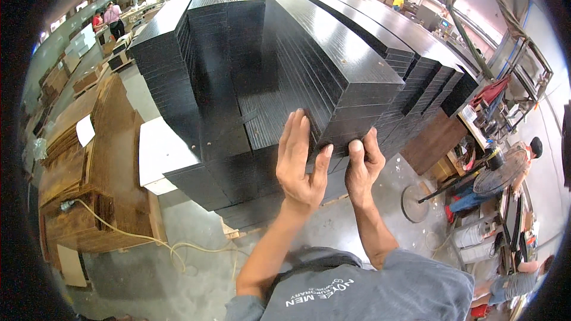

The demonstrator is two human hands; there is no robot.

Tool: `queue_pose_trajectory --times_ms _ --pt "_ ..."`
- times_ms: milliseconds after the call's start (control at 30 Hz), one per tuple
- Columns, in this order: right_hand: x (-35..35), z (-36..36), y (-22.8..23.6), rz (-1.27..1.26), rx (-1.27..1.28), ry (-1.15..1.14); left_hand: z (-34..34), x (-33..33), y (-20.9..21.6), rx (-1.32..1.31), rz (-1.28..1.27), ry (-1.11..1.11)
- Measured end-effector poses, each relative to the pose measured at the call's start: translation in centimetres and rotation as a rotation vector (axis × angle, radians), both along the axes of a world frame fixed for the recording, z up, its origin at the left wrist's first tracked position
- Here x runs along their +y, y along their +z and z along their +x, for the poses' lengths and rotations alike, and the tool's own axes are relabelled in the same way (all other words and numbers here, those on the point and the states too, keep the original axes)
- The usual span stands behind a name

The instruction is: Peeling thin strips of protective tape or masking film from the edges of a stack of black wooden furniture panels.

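Note:
Several long glossy black boards lie in a tall stack point(366, 98) whose near end faces me. My left hand point(297, 169) rests at the left corner of that end, low on the stack. Its fingers stretch along the stack's side, and its thumb points up at the end face. My right hand point(363, 169) touches the lower part of the same end, thumb up and fingers slightly bent. Both hands lie against the boards without closing round them. Left of the stack is a lower level of black boards point(262, 128), with another black stack point(160, 41) beyond.
Brown panels point(119, 166) are piled at the left, near a yellowish cord point(128, 235) on the floor. A white panel point(160, 148) stands beside the black boards. At the right are a pedestal fan point(499, 172), a bending person point(523, 160) and a cluttered workbench point(476, 125).

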State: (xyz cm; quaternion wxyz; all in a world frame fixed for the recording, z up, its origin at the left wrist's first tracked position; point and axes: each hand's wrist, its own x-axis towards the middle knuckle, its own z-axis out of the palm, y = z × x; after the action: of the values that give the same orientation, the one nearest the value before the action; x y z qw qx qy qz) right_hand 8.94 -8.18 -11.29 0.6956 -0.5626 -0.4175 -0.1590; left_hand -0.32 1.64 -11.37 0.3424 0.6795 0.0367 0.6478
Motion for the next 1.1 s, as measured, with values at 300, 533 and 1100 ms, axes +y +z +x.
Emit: queue_pose_trajectory --times_ms 300,533,1100 --pt "-0.5 0.5 0.8 -0.063 -0.134 -0.065 0.0 0.3 0.6 -0.013 0.039 0.044" --pt "-0.5 0.6 0.2 -0.007 -0.042 0.015 -0.3 0.0 0.8 0.011 -0.048 0.0" --pt "0.2 2.0 8.9 0.25 -0.091 0.116 0.5 1.6 9.2 -0.161 0.03 -0.151"
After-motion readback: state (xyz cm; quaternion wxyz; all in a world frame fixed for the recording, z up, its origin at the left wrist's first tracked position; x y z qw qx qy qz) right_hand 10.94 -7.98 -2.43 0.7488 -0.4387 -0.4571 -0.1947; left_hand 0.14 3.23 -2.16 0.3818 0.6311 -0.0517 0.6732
